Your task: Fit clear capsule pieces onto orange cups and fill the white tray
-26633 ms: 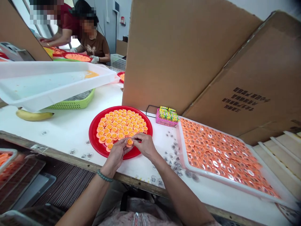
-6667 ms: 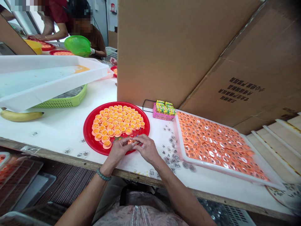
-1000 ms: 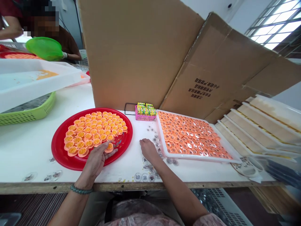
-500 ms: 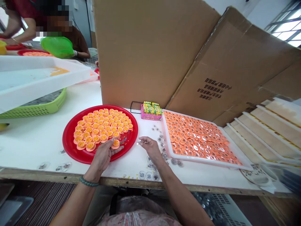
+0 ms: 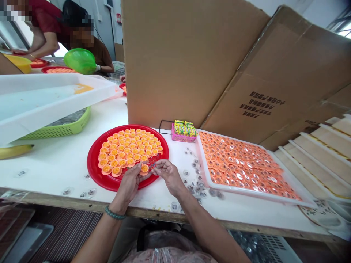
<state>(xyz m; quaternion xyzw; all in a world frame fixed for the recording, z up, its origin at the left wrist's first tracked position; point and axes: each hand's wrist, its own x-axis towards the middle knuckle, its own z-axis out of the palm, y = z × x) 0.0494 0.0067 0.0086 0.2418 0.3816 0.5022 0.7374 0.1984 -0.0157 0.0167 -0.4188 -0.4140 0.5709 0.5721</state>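
Note:
My left hand [image 5: 131, 184] grips a small round orange case [image 5: 144, 168] with yellow bits inside, over the near right edge of a red round tray [image 5: 94, 171]. Many similar orange cases [image 5: 128, 146] fill the tray. My right hand [image 5: 168, 175] is close beside the held case, thumb and fingers pinched together; whatever is between them is too small to make out. Clear discs with dark prints [image 5: 196, 186] lie scattered on the white table, right of my right hand.
A white tray [image 5: 201, 160] of orange pieces under shiny discs stands at right, near stacked trays [image 5: 304, 157]. Behind are a pink basket [image 5: 183, 138] of yellow-green packets and tall cardboard [image 5: 186, 65]. At left are a white bin [image 5: 55, 113], a green basket [image 5: 68, 128] and a banana [image 5: 16, 151]. Co-workers work beyond.
My right hand has moved left, from beside the red tray to the case in my left hand. The left hand keeps its hold. The head view has shifted slightly left.

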